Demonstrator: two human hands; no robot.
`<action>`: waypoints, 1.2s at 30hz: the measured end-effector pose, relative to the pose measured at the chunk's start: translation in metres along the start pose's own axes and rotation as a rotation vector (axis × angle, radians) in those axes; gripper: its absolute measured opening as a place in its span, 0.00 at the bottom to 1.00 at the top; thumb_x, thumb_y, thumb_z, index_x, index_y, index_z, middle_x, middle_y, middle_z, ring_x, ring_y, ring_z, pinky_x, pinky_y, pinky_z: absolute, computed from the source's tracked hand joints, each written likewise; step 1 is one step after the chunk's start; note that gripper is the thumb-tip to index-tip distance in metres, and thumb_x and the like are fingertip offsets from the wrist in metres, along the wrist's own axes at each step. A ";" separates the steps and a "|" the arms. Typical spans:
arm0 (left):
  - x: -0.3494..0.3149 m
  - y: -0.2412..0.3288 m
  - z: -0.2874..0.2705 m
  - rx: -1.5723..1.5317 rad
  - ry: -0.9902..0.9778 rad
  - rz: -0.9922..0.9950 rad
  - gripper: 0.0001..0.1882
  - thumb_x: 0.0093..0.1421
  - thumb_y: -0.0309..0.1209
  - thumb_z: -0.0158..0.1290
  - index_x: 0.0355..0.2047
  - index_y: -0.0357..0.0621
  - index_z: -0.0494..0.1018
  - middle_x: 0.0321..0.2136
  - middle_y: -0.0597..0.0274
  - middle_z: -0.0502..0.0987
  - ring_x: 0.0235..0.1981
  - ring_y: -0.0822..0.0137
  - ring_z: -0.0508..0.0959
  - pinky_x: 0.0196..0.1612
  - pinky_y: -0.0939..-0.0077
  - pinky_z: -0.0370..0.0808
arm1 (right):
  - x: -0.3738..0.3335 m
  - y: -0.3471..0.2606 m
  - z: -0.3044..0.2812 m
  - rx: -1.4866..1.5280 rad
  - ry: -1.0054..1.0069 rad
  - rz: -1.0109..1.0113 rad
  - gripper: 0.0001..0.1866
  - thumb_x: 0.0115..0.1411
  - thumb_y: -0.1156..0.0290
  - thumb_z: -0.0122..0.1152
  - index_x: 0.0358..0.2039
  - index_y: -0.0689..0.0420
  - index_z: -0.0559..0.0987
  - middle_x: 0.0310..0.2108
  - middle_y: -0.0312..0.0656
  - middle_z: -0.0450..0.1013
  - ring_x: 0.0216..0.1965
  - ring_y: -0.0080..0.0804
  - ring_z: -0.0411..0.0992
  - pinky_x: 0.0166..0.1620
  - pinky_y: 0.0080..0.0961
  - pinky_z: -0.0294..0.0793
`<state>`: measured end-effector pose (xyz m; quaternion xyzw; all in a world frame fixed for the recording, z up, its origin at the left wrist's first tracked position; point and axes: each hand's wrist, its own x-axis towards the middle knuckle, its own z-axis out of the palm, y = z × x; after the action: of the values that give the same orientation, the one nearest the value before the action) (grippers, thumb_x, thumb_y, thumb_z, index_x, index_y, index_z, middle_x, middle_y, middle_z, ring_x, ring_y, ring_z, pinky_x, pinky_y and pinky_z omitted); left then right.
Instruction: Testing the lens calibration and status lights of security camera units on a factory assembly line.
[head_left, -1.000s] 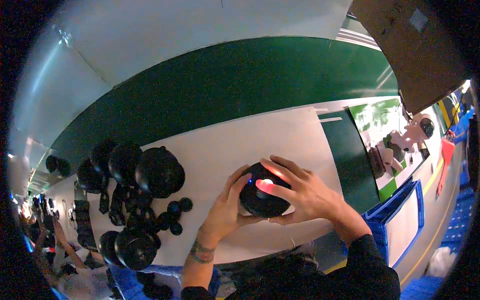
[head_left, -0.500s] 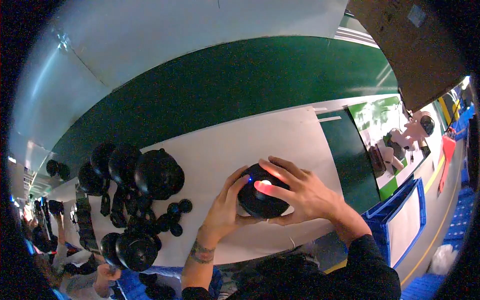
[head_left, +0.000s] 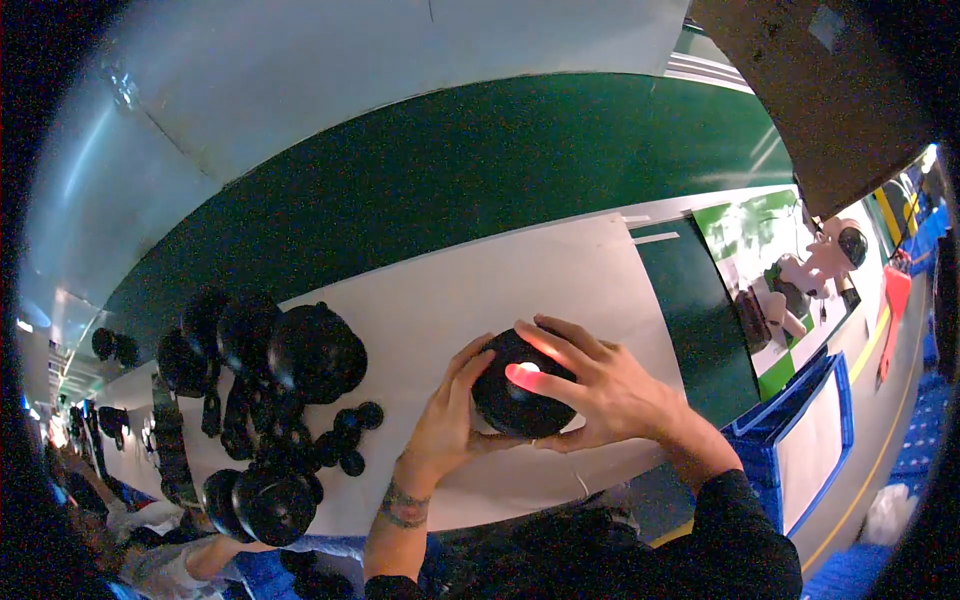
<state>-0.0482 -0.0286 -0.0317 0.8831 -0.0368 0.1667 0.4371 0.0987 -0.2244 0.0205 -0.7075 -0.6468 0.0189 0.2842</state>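
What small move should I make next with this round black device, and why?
Perhaps slide the fingertip of your right hand slightly off the glowing light on the round black device: that fingertip overlaps the light and glows red, while your left hand holds the opposite side, so the device should stay steady.

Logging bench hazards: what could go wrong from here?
1. The left hand and right hand hold a round black unit by its curved sides; it might slip.
2. A right-hand finger sits against the bright light, possibly masking it.
3. Small round black parts lie loose left of the left hand; a sideways move could scatter them.
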 end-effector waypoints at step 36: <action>0.012 0.013 -0.012 -0.071 -0.100 -0.026 0.61 0.34 0.32 0.78 0.65 0.46 0.50 0.63 0.43 0.58 0.62 0.42 0.65 0.63 0.56 0.69 | 0.001 0.001 -0.002 0.036 0.055 -0.037 0.41 0.42 0.53 0.75 0.58 0.46 0.71 0.61 0.47 0.64 0.61 0.58 0.64 0.53 0.49 0.77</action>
<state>-0.0429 -0.0263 -0.0111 0.8747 -0.0532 0.1153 0.4678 0.1005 -0.2242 0.0218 -0.6906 -0.6511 0.0059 0.3149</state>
